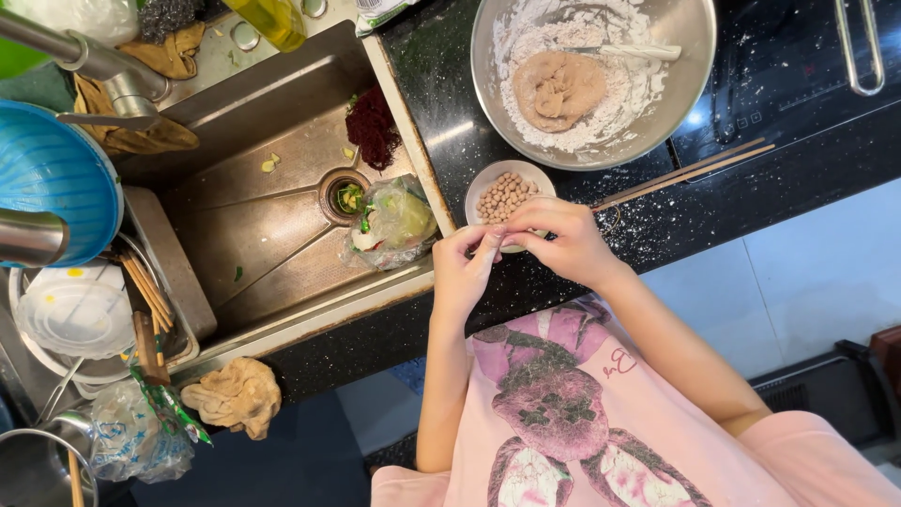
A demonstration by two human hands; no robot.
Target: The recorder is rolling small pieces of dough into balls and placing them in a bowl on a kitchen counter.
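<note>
The left hand (465,268) and the right hand (554,239) meet fingertip to fingertip, pinching something very small between them. It is too tiny and too covered by fingers to make out (maybe one of the peanuts, but I cannot tell). Both hands are curled tight around that little spot.

The hands sit right over the near edge of a small bowl (488,178), and they hide its lower rim. The bowl holds pale round peanuts (505,195).

At about 1 o'clock from the hands lies a pair of wooden chopsticks (685,174) on the black counter (450,122), which is dusted with white flour. At 12 o'clock stands a big metal bowl (690,56) with a brown lump of dough (558,89) and loose flour inside. Its top is cut off by the edge of the view.

At 9 o'clock is the steel sink (272,216). A crumpled plastic bag (394,223) with green scraps lies in it, just beside the small bowl. A blue basket (47,174) at far 9 o'clock is only partly seen.
</note>
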